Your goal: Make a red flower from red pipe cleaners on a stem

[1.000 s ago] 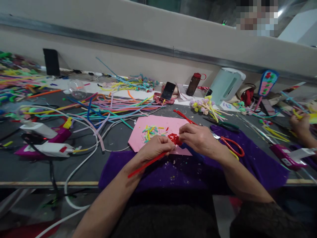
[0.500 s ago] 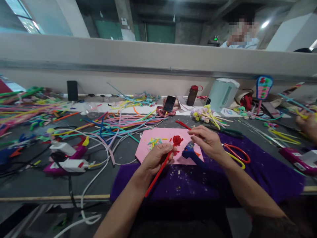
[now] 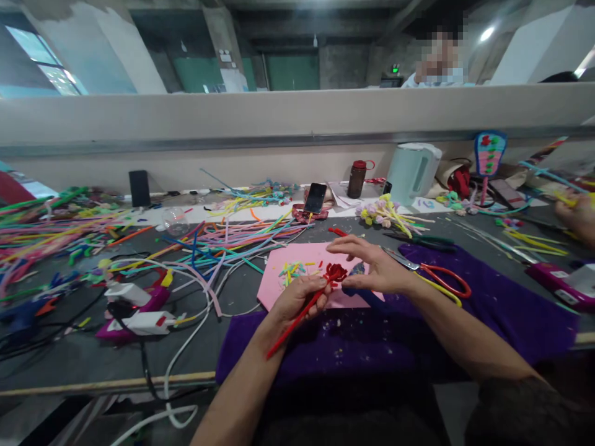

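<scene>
My left hand (image 3: 300, 300) is closed round the stem of a red pipe-cleaner flower (image 3: 335, 272), whose stem slants down toward my forearm. Just right of the bloom, my right hand (image 3: 379, 263) hovers with its fingers apart and nothing visible between them. Partly hidden under that hand is a dark blue glue gun (image 3: 365, 296). Beneath the flower lies a pink sheet (image 3: 270, 272) with short cut pieces of pipe cleaner (image 3: 292, 271) on it. Beyond my right fingers, a short red pipe-cleaner piece (image 3: 338, 231) rests on the table.
Scissors (image 3: 446, 279) lie on the purple cloth (image 3: 511, 310) at right. Pipe cleaners (image 3: 242, 232), a phone (image 3: 315, 198), a bottle (image 3: 357, 179) and a kettle (image 3: 411, 173) stand or lie behind. Cables and a power strip (image 3: 134, 325) occupy the left. Another person's hand (image 3: 579, 217) is at far right.
My right hand has come left, closer to the bloom, and its fingers have spread. The flower has tipped over toward the right. The whole view has shifted slightly.
</scene>
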The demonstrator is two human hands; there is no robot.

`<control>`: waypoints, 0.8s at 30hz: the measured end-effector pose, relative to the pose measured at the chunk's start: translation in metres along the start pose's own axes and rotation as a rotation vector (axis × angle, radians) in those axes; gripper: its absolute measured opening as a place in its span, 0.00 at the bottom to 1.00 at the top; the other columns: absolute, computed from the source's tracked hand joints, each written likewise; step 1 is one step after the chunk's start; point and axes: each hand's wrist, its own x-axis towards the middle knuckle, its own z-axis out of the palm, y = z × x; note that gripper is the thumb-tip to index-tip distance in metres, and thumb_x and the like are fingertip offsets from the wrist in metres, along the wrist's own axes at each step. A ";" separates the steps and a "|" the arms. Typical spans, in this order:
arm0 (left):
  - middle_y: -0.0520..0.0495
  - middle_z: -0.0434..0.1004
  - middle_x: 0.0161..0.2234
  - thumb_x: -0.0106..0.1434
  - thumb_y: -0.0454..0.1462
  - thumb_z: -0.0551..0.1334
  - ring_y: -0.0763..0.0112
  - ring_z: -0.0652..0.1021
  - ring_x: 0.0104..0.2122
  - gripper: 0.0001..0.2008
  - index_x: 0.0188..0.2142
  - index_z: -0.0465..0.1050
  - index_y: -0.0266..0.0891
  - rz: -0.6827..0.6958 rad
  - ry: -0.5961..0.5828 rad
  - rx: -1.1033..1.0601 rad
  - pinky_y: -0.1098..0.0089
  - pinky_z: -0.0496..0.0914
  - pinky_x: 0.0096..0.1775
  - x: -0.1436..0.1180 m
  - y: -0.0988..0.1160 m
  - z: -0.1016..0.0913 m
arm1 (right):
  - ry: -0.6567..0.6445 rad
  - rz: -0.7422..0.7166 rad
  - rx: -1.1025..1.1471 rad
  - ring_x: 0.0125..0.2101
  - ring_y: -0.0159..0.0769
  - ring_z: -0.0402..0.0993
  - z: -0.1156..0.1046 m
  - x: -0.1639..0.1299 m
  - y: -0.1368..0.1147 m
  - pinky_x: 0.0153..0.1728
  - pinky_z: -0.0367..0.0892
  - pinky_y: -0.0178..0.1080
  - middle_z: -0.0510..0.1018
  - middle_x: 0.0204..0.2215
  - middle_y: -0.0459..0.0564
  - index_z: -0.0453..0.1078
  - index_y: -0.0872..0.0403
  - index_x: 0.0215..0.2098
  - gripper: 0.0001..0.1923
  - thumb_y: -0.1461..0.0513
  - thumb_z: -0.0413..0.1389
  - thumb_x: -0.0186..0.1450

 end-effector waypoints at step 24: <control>0.53 0.64 0.11 0.54 0.39 0.58 0.82 0.60 0.09 0.10 0.25 0.67 0.32 -0.013 -0.016 0.014 0.79 0.50 0.13 0.001 0.001 0.002 | -0.013 -0.005 0.108 0.42 0.34 0.66 0.015 -0.002 0.003 0.40 0.65 0.39 0.70 0.44 0.51 0.63 0.53 0.47 0.23 0.60 0.60 0.55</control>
